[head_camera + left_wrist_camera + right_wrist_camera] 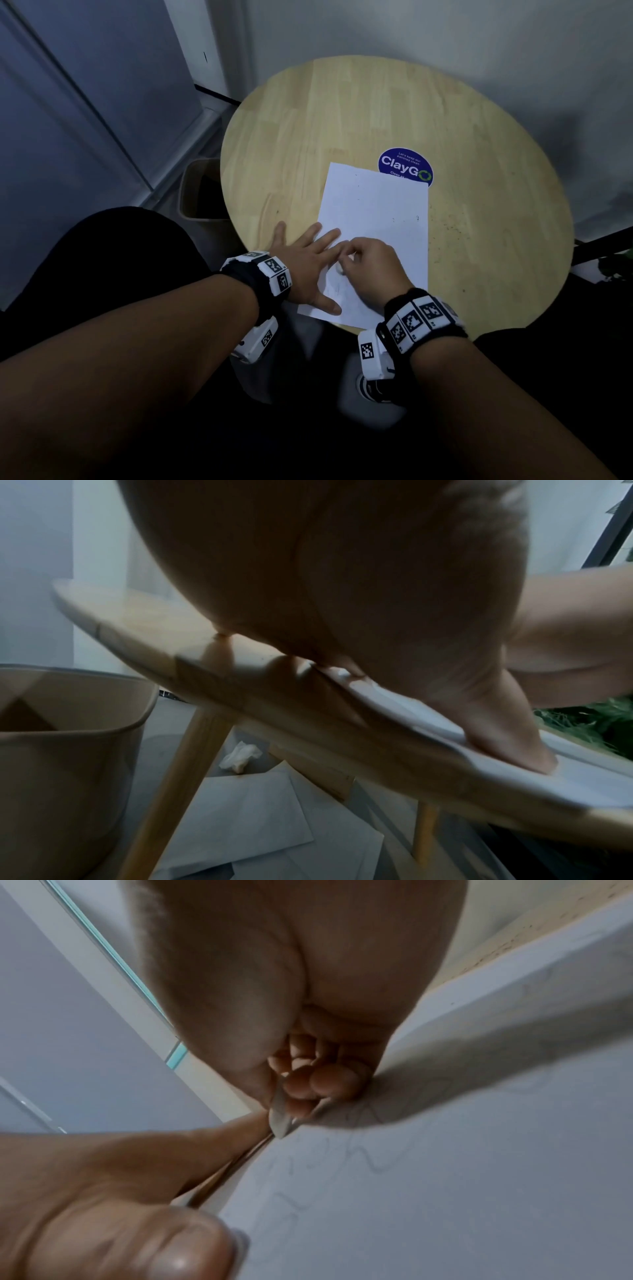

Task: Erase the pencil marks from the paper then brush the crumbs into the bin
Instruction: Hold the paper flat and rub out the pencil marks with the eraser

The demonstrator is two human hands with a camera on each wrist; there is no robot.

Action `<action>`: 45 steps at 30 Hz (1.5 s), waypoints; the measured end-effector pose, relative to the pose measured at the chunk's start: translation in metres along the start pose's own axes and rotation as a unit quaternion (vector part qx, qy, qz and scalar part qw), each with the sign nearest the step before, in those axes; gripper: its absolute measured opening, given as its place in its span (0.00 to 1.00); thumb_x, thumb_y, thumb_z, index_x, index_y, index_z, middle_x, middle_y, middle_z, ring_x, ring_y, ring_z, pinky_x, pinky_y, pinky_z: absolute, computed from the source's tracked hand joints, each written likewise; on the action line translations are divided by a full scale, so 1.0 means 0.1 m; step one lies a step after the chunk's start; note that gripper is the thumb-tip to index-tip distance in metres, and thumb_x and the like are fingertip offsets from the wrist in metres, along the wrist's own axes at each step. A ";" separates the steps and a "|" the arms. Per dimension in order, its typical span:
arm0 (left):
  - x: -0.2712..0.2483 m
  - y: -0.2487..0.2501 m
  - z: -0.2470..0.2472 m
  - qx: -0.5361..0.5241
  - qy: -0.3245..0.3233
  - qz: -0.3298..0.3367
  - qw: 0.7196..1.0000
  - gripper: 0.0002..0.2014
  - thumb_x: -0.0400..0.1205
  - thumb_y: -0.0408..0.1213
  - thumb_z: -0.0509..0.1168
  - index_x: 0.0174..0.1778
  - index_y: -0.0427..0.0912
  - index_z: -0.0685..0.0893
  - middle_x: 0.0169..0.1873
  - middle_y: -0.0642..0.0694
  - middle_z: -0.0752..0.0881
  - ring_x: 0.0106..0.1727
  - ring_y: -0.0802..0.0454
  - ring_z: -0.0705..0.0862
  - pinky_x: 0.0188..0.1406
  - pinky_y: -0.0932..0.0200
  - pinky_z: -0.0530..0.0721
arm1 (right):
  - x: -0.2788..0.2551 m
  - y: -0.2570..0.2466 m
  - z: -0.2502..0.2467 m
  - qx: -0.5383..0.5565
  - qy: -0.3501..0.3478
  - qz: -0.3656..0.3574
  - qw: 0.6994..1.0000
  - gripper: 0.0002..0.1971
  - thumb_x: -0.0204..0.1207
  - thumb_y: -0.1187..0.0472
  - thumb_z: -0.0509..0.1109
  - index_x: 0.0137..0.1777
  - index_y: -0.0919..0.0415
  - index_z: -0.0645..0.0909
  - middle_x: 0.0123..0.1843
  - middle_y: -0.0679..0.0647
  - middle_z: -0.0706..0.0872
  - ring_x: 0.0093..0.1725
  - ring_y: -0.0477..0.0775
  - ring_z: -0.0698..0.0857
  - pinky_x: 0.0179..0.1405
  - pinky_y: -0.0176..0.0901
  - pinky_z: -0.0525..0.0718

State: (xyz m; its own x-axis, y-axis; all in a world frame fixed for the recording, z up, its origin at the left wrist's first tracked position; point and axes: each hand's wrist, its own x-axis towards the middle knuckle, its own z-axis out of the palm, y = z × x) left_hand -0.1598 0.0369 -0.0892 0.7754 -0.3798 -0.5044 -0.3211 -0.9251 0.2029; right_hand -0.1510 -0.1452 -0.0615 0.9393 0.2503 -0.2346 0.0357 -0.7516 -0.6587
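Left hand point(305, 263) flat, right hand point(371, 270) curled

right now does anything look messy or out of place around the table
Yes. Loose paper sheets and a crumpled tissue lie on the floor under the table, beside the bin rather than in it. Dark specks are scattered on the tabletop right of the paper.

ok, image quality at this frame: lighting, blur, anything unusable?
Head view: dim, sharp enough, wide-angle bend; paper brightest. Left wrist view: left hand dark and blurred, bin soft. Right wrist view: right hand blurred, shadowing faint pencil marks.
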 end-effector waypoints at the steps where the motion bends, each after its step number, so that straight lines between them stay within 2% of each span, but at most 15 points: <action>1: 0.00 0.00 0.01 -0.001 0.001 0.000 1.000 0.66 0.65 0.89 0.59 0.90 0.65 0.30 0.90 0.60 0.29 0.91 0.49 0.27 0.78 0.12 0.34 | -0.02 -0.03 -0.01 -0.023 -0.050 -0.010 0.998 0.10 0.82 0.61 0.72 0.40 0.51 0.89 0.35 0.47 0.91 0.37 0.44 0.88 0.39 0.41 0.82; 4: 0.00 0.01 0.00 0.008 0.008 0.003 1.000 0.66 0.65 0.90 0.58 0.90 0.64 0.30 0.91 0.59 0.30 0.91 0.48 0.28 0.78 0.11 0.36 | -0.08 -0.08 -0.05 -0.041 -0.140 0.001 0.989 0.09 0.79 0.65 0.73 0.39 0.53 0.90 0.36 0.45 0.93 0.40 0.42 0.90 0.44 0.41 0.84; 9: 0.01 0.00 -0.04 0.010 -0.004 0.001 1.000 0.66 0.67 0.89 0.59 0.90 0.63 0.30 0.90 0.59 0.29 0.91 0.48 0.27 0.79 0.12 0.35 | -0.02 0.02 -0.03 0.012 0.032 0.024 0.999 0.07 0.84 0.59 0.72 0.44 0.53 0.89 0.36 0.47 0.92 0.41 0.46 0.91 0.44 0.44 0.86; 11: 0.00 0.00 -0.02 0.009 -0.004 0.001 1.000 0.66 0.67 0.88 0.60 0.91 0.63 0.30 0.91 0.59 0.29 0.91 0.48 0.27 0.79 0.12 0.35 | -0.05 -0.02 -0.04 -0.023 -0.030 0.012 0.999 0.08 0.82 0.61 0.73 0.41 0.54 0.89 0.35 0.47 0.91 0.38 0.45 0.89 0.41 0.44 0.84; 14: 0.00 0.01 -0.02 0.011 0.000 0.002 1.000 0.66 0.67 0.88 0.60 0.91 0.63 0.31 0.91 0.59 0.29 0.91 0.48 0.27 0.80 0.12 0.36 | -0.08 -0.05 -0.08 -0.045 -0.124 0.005 0.991 0.08 0.78 0.63 0.73 0.39 0.55 0.91 0.35 0.46 0.94 0.40 0.43 0.91 0.47 0.45 0.88; 19: 0.02 0.00 -0.04 0.011 -0.005 0.001 1.000 0.67 0.66 0.89 0.60 0.90 0.64 0.30 0.91 0.60 0.30 0.91 0.48 0.27 0.79 0.12 0.35 | -0.01 -0.01 -0.01 -0.009 0.039 0.009 0.999 0.09 0.84 0.59 0.71 0.44 0.53 0.89 0.37 0.48 0.92 0.40 0.47 0.90 0.42 0.43 0.85; 23: 0.01 0.00 -0.02 0.018 -0.004 0.002 1.000 0.67 0.66 0.89 0.60 0.90 0.63 0.30 0.91 0.59 0.29 0.91 0.47 0.28 0.79 0.12 0.37 | -0.08 -0.08 -0.05 -0.055 -0.123 -0.007 0.991 0.09 0.78 0.65 0.73 0.38 0.54 0.90 0.35 0.46 0.93 0.38 0.40 0.89 0.41 0.39 0.81; 24: 0.01 0.00 -0.03 0.020 -0.006 0.002 1.000 0.66 0.66 0.89 0.60 0.90 0.63 0.30 0.90 0.59 0.28 0.91 0.47 0.27 0.79 0.12 0.37 | -0.09 -0.08 -0.06 -0.045 -0.129 0.003 0.991 0.09 0.78 0.65 0.73 0.38 0.54 0.91 0.35 0.45 0.93 0.39 0.40 0.90 0.43 0.40 0.83; 28: 0.01 0.01 -0.06 0.016 -0.012 -0.001 1.000 0.66 0.67 0.88 0.60 0.90 0.64 0.29 0.90 0.60 0.28 0.91 0.48 0.27 0.80 0.12 0.36 | -0.02 -0.01 -0.05 -0.008 0.030 0.030 0.999 0.09 0.84 0.59 0.70 0.42 0.53 0.89 0.37 0.48 0.93 0.42 0.48 0.91 0.46 0.47 0.89; 30: -0.01 0.01 -0.06 0.015 -0.014 -0.002 1.000 0.66 0.67 0.88 0.61 0.90 0.63 0.30 0.90 0.59 0.28 0.91 0.48 0.27 0.80 0.12 0.36 | -0.02 -0.03 -0.04 -0.027 0.002 0.014 1.000 0.10 0.83 0.60 0.70 0.40 0.54 0.89 0.37 0.48 0.92 0.40 0.49 0.90 0.45 0.47 0.88; 33: 0.00 0.01 -0.03 0.020 -0.004 0.003 1.000 0.66 0.67 0.88 0.60 0.91 0.63 0.30 0.91 0.59 0.29 0.91 0.47 0.28 0.80 0.12 0.38 | -0.10 -0.09 -0.05 -0.037 -0.125 0.011 0.991 0.09 0.78 0.65 0.72 0.37 0.57 0.91 0.34 0.48 0.93 0.38 0.44 0.91 0.45 0.44 0.87; 38: 0.01 0.01 -0.06 0.016 -0.009 0.000 1.000 0.67 0.66 0.88 0.60 0.90 0.64 0.30 0.90 0.59 0.29 0.91 0.47 0.28 0.79 0.12 0.36 | -0.02 -0.02 -0.02 -0.012 0.035 0.026 0.999 0.10 0.84 0.59 0.71 0.41 0.53 0.90 0.37 0.47 0.92 0.41 0.48 0.91 0.46 0.47 0.88; 42: -0.01 0.01 -0.03 0.022 -0.003 0.002 1.000 0.66 0.67 0.88 0.60 0.91 0.64 0.31 0.91 0.59 0.29 0.92 0.47 0.29 0.80 0.12 0.39 | -0.08 -0.07 -0.05 -0.026 -0.115 0.022 0.993 0.10 0.77 0.65 0.72 0.37 0.56 0.91 0.34 0.47 0.93 0.37 0.43 0.91 0.44 0.44 0.87; 43: -0.01 0.01 -0.04 0.023 -0.004 0.001 1.000 0.66 0.67 0.88 0.61 0.90 0.64 0.31 0.91 0.59 0.29 0.91 0.47 0.29 0.80 0.12 0.39 | -0.09 -0.06 -0.06 -0.017 -0.120 0.025 0.992 0.10 0.77 0.65 0.72 0.37 0.56 0.91 0.34 0.46 0.94 0.37 0.42 0.91 0.46 0.44 0.88; 45: 0.00 0.02 -0.07 0.020 -0.011 -0.002 1.000 0.66 0.67 0.87 0.61 0.90 0.63 0.30 0.90 0.59 0.28 0.91 0.47 0.28 0.80 0.12 0.38 | -0.06 -0.01 -0.05 0.009 -0.040 0.033 0.999 0.10 0.81 0.63 0.71 0.40 0.55 0.91 0.35 0.46 0.94 0.39 0.44 0.92 0.46 0.45 0.89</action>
State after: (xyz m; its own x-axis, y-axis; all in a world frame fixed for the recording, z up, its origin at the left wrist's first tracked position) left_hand -0.1566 0.0349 -0.0834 0.7644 -0.3757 -0.5241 -0.3403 -0.9254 0.1671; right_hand -0.1553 -0.1497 -0.0557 0.9095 0.2484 -0.3334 -0.0328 -0.7567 -0.6530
